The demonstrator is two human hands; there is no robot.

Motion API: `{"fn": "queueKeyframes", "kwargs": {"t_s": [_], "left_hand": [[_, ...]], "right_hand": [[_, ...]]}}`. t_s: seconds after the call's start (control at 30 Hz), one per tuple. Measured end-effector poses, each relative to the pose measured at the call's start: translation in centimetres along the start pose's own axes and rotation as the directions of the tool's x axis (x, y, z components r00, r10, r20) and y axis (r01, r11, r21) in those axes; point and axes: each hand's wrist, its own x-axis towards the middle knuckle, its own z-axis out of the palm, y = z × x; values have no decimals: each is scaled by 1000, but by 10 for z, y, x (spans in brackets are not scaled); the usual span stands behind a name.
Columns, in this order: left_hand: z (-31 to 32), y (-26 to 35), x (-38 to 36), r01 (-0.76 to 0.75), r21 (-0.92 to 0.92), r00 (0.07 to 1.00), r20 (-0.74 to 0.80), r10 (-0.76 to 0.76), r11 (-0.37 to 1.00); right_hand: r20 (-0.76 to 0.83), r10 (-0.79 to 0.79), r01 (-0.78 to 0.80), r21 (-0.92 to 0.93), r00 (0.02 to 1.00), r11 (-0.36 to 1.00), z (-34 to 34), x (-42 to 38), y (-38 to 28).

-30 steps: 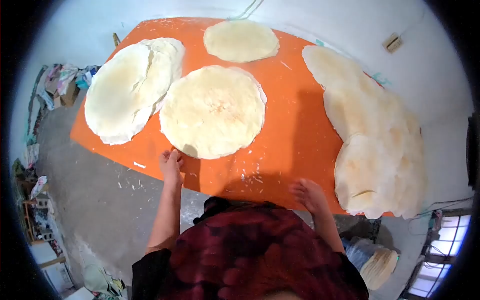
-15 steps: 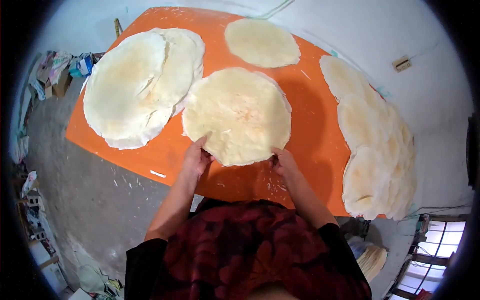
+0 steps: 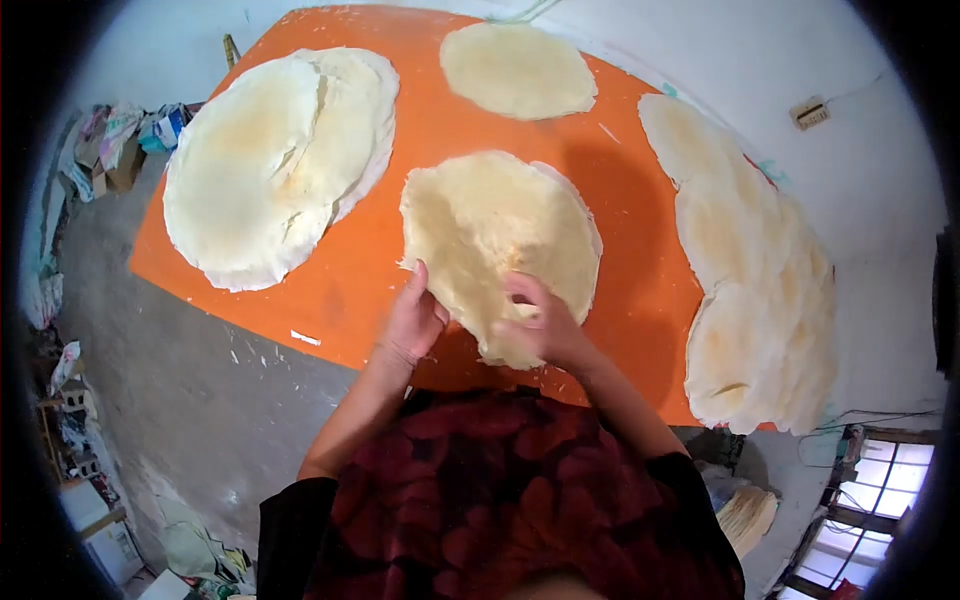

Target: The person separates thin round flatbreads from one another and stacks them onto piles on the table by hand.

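Observation:
A thin, pale round flatbread (image 3: 560, 215) lies near the middle of the table, its near edge lifted and bent toward me. My left hand (image 3: 415, 322) grips its lower-left rim, thumb on top and the other fingers tucked under. Over the near part of the bread is my right hand (image 3: 545, 322), slightly blurred, its fingers apart and nothing visible between them. Small crumbs show on the bread's middle.
The orange table (image 3: 640, 240) carries a pile of large flatbreads (image 3: 240, 170) at left, a single flatbread (image 3: 520, 70) at the far edge and overlapping flatbreads (image 3: 750, 270) along the right. A white scrap (image 3: 305, 338) lies at the front edge.
My right hand has let go of the bread's near right rim and moved left and inward over it. The bread has shifted right and toward me, its near edge now bent.

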Motion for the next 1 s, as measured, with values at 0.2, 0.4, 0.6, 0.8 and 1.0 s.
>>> {"fn": "queueKeyframes", "kwargs": {"t_s": [0.2, 0.4, 0.6, 0.8, 1.0], "left_hand": [[11, -8, -11, -71, 227, 997, 18, 68, 971], [1, -16, -12, -78, 273, 990, -92, 106, 959], [-4, -27, -14, -64, 424, 983, -130, 131, 903], [-3, -26, -20, -73, 428, 984, -115, 135, 901], [-17, -53, -13, -127, 578, 957, -142, 253, 806]], "right_hand": [[229, 62, -100, 159, 971, 982, 12, 21, -3], [329, 148, -240, 260, 933, 935, 9, 22, 21], [348, 261, -373, 308, 900, 875, 15, 18, 21], [79, 174, -186, 186, 982, 965, 33, 15, 39], [-181, -168, 130, -207, 969, 970, 60, 12, 60]]}}
